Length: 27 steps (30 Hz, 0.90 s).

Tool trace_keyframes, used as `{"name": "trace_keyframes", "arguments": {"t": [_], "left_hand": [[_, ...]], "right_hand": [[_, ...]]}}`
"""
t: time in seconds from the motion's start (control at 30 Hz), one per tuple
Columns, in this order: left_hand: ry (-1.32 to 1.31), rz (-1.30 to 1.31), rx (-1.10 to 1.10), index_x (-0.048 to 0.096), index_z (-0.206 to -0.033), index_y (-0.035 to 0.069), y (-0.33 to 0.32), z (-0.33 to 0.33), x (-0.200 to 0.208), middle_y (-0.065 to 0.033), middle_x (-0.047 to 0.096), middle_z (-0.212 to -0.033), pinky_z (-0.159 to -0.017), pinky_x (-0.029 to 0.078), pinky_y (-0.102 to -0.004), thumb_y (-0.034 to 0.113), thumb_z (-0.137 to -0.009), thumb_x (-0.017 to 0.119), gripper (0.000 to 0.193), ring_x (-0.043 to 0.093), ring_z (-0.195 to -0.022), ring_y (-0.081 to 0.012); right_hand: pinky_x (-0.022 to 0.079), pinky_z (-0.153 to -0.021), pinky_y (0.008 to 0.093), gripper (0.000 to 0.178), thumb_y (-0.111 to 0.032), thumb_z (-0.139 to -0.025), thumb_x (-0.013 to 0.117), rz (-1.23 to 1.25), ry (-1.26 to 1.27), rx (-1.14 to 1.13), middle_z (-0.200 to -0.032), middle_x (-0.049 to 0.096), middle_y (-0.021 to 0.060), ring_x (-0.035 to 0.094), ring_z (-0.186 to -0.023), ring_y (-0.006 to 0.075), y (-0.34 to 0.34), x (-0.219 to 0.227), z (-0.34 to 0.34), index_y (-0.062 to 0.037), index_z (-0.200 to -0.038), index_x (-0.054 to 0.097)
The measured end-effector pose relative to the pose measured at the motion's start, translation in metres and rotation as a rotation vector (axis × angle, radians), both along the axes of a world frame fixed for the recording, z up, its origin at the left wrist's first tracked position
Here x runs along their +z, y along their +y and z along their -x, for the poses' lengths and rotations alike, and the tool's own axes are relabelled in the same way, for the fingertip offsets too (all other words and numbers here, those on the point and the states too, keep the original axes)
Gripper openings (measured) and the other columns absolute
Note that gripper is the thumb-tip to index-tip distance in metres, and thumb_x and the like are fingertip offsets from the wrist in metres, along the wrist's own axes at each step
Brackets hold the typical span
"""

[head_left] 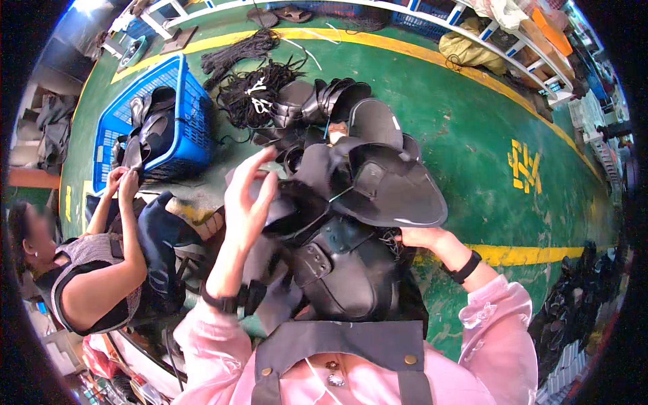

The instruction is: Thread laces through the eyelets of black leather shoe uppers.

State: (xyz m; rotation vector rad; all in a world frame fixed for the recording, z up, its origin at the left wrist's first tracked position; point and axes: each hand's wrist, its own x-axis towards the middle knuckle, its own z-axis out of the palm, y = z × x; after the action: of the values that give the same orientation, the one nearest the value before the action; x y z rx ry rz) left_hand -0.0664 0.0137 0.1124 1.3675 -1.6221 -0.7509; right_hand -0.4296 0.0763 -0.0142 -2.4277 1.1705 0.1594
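My left hand (248, 199) is raised over the left side of the pile in my lap, thumb and fingers apart, with nothing visible between them. Below and beside it are black leather shoe uppers (341, 277), one with a riveted strap. A larger black upper (391, 185) with grey lining lies opened out in front of me, and a short pale cord shows at its left edge. My right hand (425, 238) is at its lower right edge, beside a tangle of black laces (389, 241). The fingers look closed, but their tips are mostly hidden there.
Ahead lie stacked black uppers (337, 98) and bundles of black laces (260, 91). At the left, a co-worker (94, 270) handles black pieces at a blue plastic basket (185, 115). A white metal rack (405, 13) runs along the back; dark items (574, 304) are heaped at right.
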Motion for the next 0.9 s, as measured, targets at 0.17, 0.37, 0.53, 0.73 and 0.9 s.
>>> {"name": "trace_keyframes", "arguments": {"t": [0.17,0.37,0.53,0.73,0.9], "left_hand": [[-0.126,-0.191,0.103,0.064,-0.083,0.002,0.120,-0.050,0.012,-0.0080,0.062,-0.070,-0.057,0.047,-0.0316,0.003,-0.085,0.059,0.005,0.059,-0.060,-0.0229],[-0.265,-0.342,-0.422,0.063,-0.110,0.008,0.148,-0.007,-0.014,-0.0097,0.065,-0.092,-0.077,0.050,-0.0370,0.013,-0.083,0.063,0.028,0.062,-0.087,-0.0284],[-0.059,-0.195,-0.325,0.053,-0.126,0.009,0.096,0.032,-0.002,-0.0117,0.061,-0.108,-0.081,0.050,-0.0331,0.015,-0.084,0.066,0.045,0.060,-0.094,-0.0264],[0.070,-0.149,-0.506,0.036,-0.142,0.009,0.055,0.046,0.040,-0.0094,0.049,-0.135,-0.093,0.045,-0.0333,0.021,-0.081,0.072,0.072,0.050,-0.118,-0.0216],[0.147,0.186,-0.563,0.024,-0.147,0.006,0.008,0.060,0.112,-0.0131,0.038,-0.145,-0.107,0.031,-0.0383,0.030,-0.075,0.078,0.093,0.036,-0.133,-0.0250]], "right_hand": [[0.042,-0.099,0.0335,0.046,-0.008,-0.079,0.062,-0.482,-0.831,-0.290,-0.120,0.061,0.0117,0.057,-0.112,0.0258,-0.022,0.038,-0.013,-0.0055,-0.124,0.056],[0.045,-0.086,0.0290,0.025,-0.005,-0.082,0.064,-0.549,-1.002,-0.793,-0.102,0.066,0.0007,0.057,-0.094,0.0113,-0.034,0.058,0.001,-0.0033,-0.106,0.066],[0.047,-0.080,0.0292,0.016,-0.005,-0.087,0.056,-0.458,-1.447,-1.002,-0.096,0.067,0.0017,0.060,-0.087,0.0137,-0.062,0.113,0.001,-0.0050,-0.100,0.066],[0.046,-0.089,0.0382,0.028,-0.021,-0.092,0.050,-0.056,-1.876,-1.057,-0.111,0.064,0.0055,0.060,-0.097,0.0221,-0.100,0.215,-0.014,-0.0063,-0.115,0.059],[0.038,-0.104,0.0443,0.040,-0.030,-0.093,0.044,0.060,-2.149,-0.945,-0.123,0.059,0.0093,0.054,-0.114,0.0283,-0.097,0.325,-0.057,-0.0051,-0.121,0.057]]}}
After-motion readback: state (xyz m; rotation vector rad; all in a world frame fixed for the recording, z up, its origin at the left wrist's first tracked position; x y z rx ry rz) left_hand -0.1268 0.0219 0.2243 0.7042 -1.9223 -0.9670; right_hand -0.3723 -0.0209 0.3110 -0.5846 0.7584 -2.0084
